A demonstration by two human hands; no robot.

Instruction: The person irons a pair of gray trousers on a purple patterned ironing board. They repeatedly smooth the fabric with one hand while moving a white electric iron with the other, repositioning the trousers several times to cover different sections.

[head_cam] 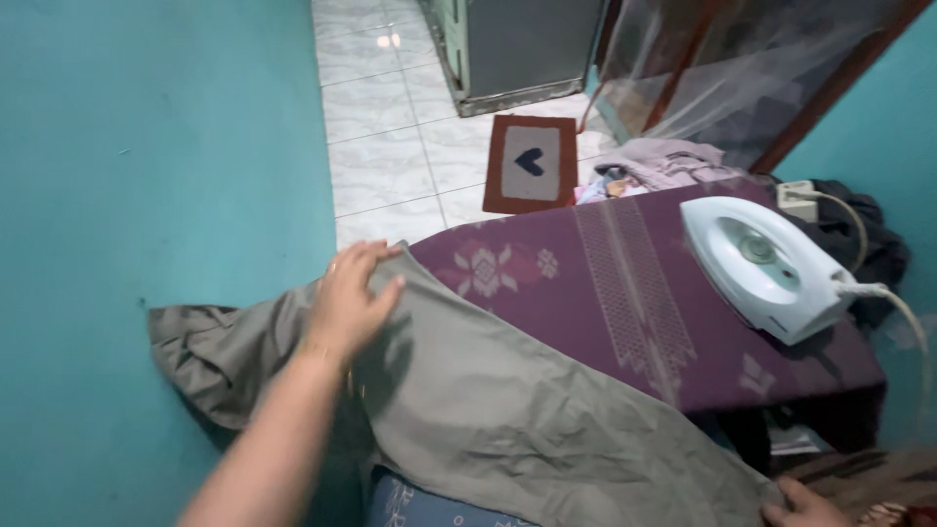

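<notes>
Patterned purple board cover (625, 293) under creased grey cloth (508, 410), left hand (349, 303) flat, fingers spread; right hand (802, 506) pinching its hem.

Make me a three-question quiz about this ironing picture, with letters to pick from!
1. Where is the iron?
A. on the purple cloth
B. on the floor
C. in a hand

2. What colour is the wall?
A. yellow
B. teal
C. white

3. What is the left hand doing?
A. holding the iron
B. lying flat on the grey cloth
C. touching the mat

Answers:
1 A, it lies on the purple cloth.
2 B, the wall looks teal.
3 B, its fingers spread over the grey cloth.
</notes>
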